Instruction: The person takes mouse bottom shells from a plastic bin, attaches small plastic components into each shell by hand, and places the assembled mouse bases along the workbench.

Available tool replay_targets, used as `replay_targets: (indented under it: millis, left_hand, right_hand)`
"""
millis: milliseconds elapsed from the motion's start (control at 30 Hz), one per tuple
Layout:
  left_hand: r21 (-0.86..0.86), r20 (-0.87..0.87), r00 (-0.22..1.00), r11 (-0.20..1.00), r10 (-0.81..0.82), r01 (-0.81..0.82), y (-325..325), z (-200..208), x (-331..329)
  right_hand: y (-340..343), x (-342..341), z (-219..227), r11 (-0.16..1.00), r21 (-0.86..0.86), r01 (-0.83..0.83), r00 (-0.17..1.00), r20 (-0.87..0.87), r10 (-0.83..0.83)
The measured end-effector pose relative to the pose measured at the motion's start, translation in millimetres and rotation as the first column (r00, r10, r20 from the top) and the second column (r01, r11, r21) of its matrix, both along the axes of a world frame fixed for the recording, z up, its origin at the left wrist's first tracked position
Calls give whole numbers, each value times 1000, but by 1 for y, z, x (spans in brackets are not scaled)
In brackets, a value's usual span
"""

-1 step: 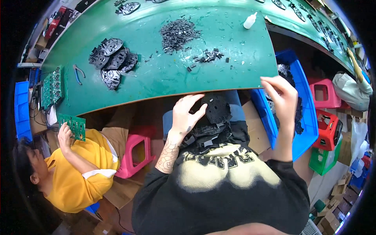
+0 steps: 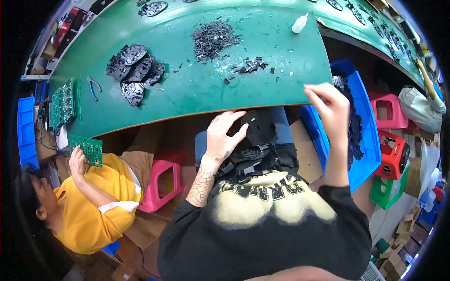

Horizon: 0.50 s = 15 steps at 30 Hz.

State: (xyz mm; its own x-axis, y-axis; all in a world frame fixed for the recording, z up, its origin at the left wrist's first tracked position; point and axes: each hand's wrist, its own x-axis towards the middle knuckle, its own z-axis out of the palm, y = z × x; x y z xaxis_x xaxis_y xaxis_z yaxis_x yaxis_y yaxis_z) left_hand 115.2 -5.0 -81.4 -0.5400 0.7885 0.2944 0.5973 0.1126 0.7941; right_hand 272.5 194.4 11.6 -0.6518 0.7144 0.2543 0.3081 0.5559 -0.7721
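A round black plastic housing [image 2: 260, 128] lies in my lap, just below the table edge, with other black plastic parts [image 2: 253, 157] under and behind it. My left hand [image 2: 222, 135] grips its left edge, thumb and fingers curved round it. Above the table's front edge, to the right, my right hand [image 2: 330, 105] is raised with thumb and fingertips pinched together. Whatever the pinch holds is too small to make out. Small black pieces [image 2: 253, 65] lie scattered on the table ahead, in front of a larger heap of small dark parts [image 2: 213, 41].
Stacked black housings [image 2: 136, 70], pliers [image 2: 94, 89] and a white bottle [image 2: 299, 23] are on the green table [image 2: 187, 93]. A blue bin [image 2: 365, 164] with black parts stands at my right. On my left a co-worker in yellow [image 2: 101, 206] holds a green circuit board [image 2: 96, 152].
My right hand has shifted a little to the left, still pinched. The left hand and the housing stay almost where they were.
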Motion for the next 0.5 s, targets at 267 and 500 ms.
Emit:
replay_targets:
  millis: [267,500]
  left_hand:
    - [160,-83,984,972,-158,169,-9,3,-2]
    - [238,-45,989,960,-142,149,-16,-7,-3]
  right_hand:
    - [13,-73,-17,992,101,-80,996,-17,82]
    - [46,-132,-25,895,196,-401,911,182,369]
